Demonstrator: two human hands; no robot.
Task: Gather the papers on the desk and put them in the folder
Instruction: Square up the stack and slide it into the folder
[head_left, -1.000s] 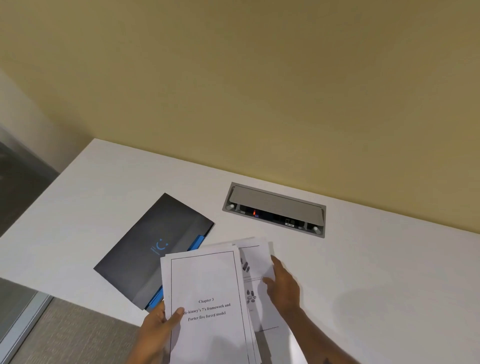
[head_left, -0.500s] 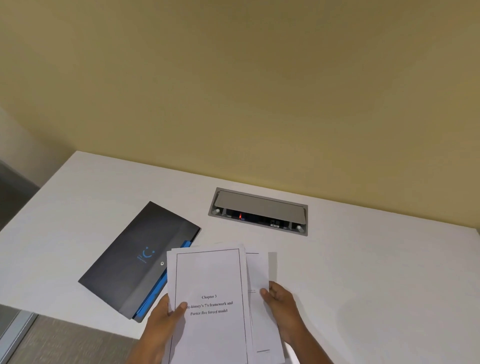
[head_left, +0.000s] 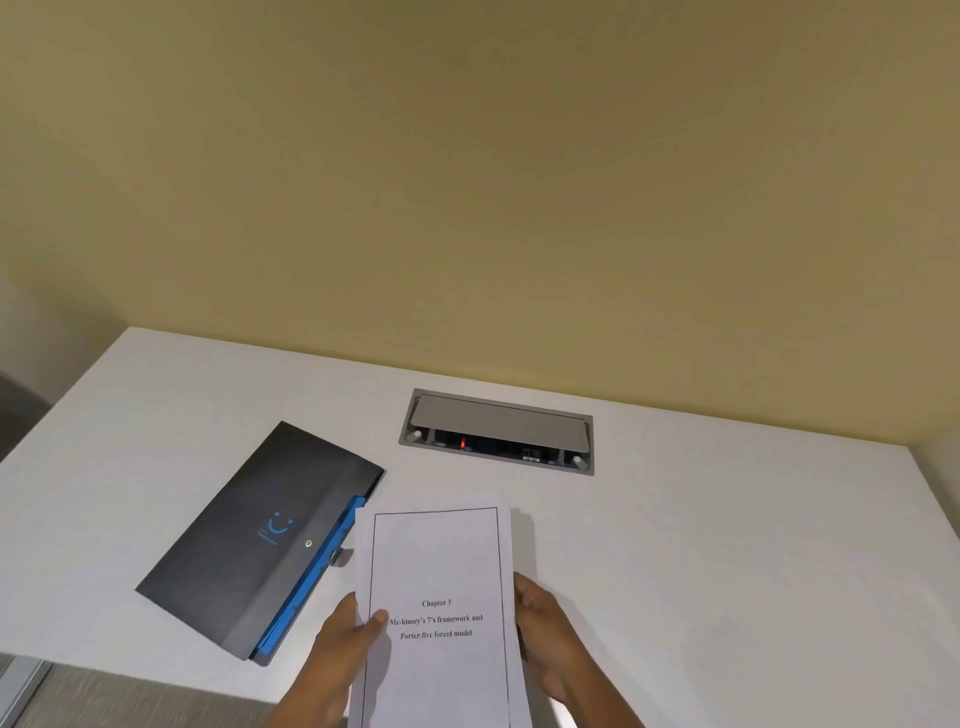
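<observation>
Two hands on one stack now: the left hand (head_left: 340, 647) pinches the left edge of the papers (head_left: 436, 571), thumb lying over the top sheet beside the printed title, while the right hand (head_left: 545, 639) cups the right edge, fingers curled against the side of the pile. Both grips are clamped on the papers, which sit at the near edge of the worktop (head_left: 727, 545), the bottom of the stack running out of view. Sheet edges peek out a little along the top and right, so the pile is close to square but not quite flush. To the left, just beside the stack, lies the folder (head_left: 244, 540), dark grey with a blue inner lining showing along its right side; it lies at a slant toward the near left corner, and its flap looks closed, the small snap showing on the cover. At the far edge sits a recessed socket box (head_left: 496, 431), well clear of it all. Gathering looks all but done; this reads as the squaring-up step. Next move, by my read: free one hand, lift the flap, then feed the stack into the blue pocket, leading edge first, without fanning the sheets.
</observation>
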